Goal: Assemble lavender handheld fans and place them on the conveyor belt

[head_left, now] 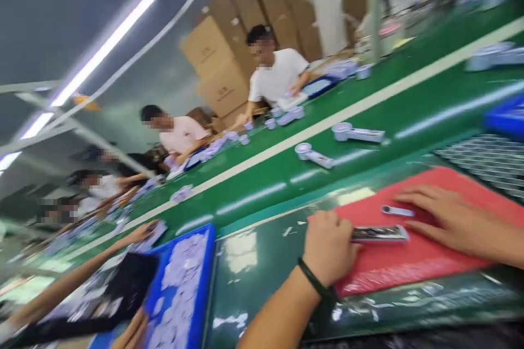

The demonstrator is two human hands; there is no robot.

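Observation:
My left hand point(329, 248) is closed around one end of a long plastic housing point(382, 233) with a pale edge and a dark, shiny inner side. Its other end sticks out to the right over a red mat point(368, 278); the gripped end is hidden by my fingers. A dark band circles my left wrist. Beside the housing, a small pale strip-like part point(399, 211) with a dark round spot at one end lies on the mat. My right hand point(454, 223) is open just right of that part, fingers stretched toward it and apart from each other.
Beyond the mat runs a green conveyor belt point(262, 191) carrying pale lilac round-headed units point(358, 133). A blue tray point(210, 251) of lilac parts stands at left, near another person's arms point(118, 245). Dark grid tray point(487, 163) and blue bin point(505, 117) are at right. Several people sit opposite.

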